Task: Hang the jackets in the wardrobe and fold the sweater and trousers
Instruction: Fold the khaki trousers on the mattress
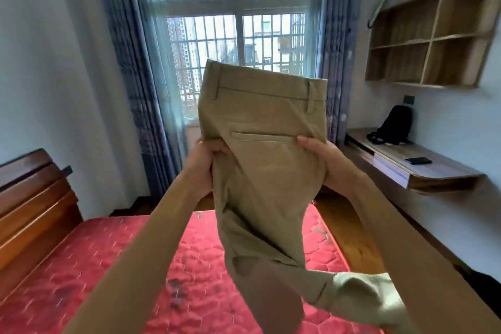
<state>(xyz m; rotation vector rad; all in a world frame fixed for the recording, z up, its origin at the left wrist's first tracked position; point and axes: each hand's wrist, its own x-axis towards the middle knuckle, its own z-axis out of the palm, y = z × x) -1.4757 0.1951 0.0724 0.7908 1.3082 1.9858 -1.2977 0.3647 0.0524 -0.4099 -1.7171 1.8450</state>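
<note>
While my left hand [207,161] and right hand [324,164] each grip one side of the khaki cotton trousers [260,114], they hang over the red quilted mattress [95,266], long axis upright: waistband above my grip, legs trailing below toward the right.

Both hands hold the trousers [260,160] up, waistband on top, back pocket facing the camera. The left hand [206,168] grips the trousers' left edge; the right hand [325,165] grips their right edge, thumb beside the pocket. Their legs hang down bunched, ending by a pale cloth [366,298]. Below the trousers lies a red mattress [108,266], with a wooden headboard [32,198] to their left. Behind them is a barred window [233,22]. To their right a desk [423,171] carries a phone [418,160] and a black bag [393,125], under a wall shelf [431,40].
</note>
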